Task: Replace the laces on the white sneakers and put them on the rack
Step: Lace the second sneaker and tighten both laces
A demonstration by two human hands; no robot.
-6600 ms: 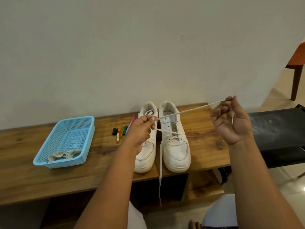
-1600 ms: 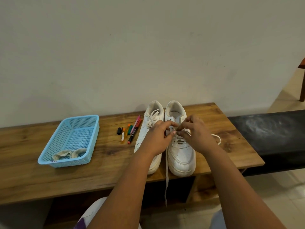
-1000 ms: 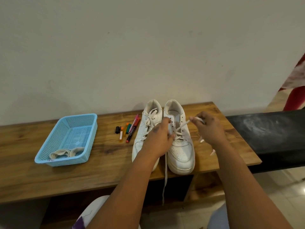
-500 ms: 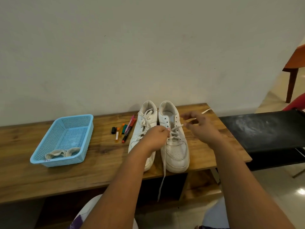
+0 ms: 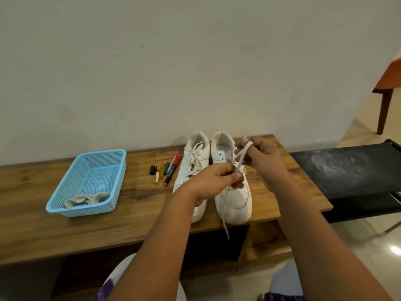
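Note:
Two white sneakers stand side by side on the wooden bench (image 5: 65, 231), heels toward the wall. The left sneaker (image 5: 191, 168) is laced. Over the right sneaker (image 5: 235, 198) my left hand (image 5: 213, 181) pinches the white lace (image 5: 242, 156) near the eyelets. My right hand (image 5: 263, 158) grips the same lace higher up, looped over a finger. The lace's other end (image 5: 224, 216) hangs down past the bench's front edge.
A light blue basket (image 5: 86, 183) on the bench's left holds rolled off-white laces (image 5: 86, 199). Several coloured markers (image 5: 167, 168) lie beside the left sneaker. A black rack (image 5: 347, 170) stands to the right, an orange chair (image 5: 388, 83) beyond it.
My right hand has drawn the lace end back from the right and up over the right sneaker's opening. My left hand stays at the eyelets.

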